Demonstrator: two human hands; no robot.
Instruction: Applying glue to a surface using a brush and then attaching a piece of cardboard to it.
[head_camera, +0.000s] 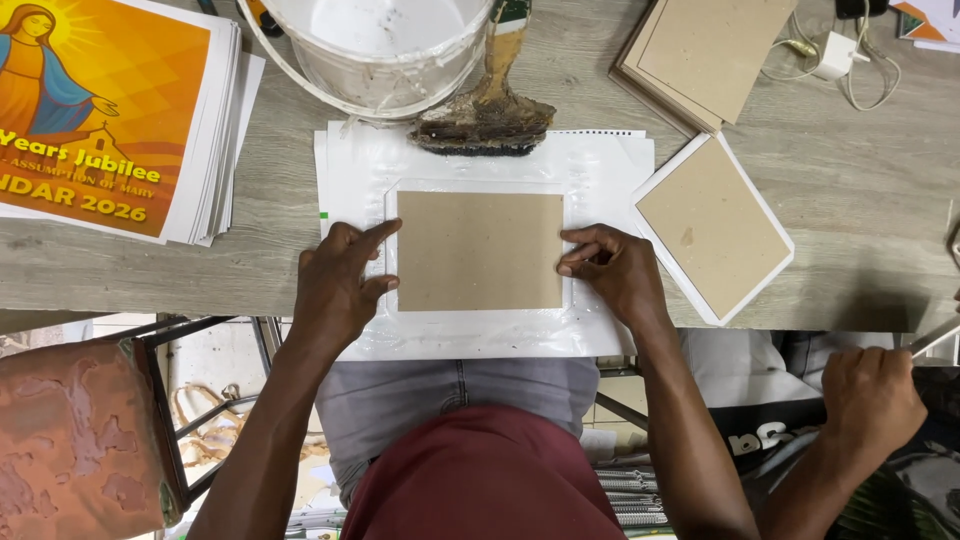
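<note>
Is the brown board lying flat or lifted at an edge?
Flat. The brown board lies level on the white sheet, left hand and right hand fingers at its side edges.

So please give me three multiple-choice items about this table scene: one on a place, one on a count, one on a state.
1. Where does the worn glue brush lie?
A. Beside the white plastic bucket
B. On the printed poster stack
C. Under the table

2. How many hands touch the brown rectangular cardboard?
A. None
B. One
C. Two

3. How does this cardboard lie?
A. Standing upright
B. Flat on the white glossy sheet
C. Folded in half

Answers: 1 A, its bristles rest next to the bucket. 2 C, the left hand and right hand press its side edges. 3 B, it rests flat, with white margin all around.
</note>
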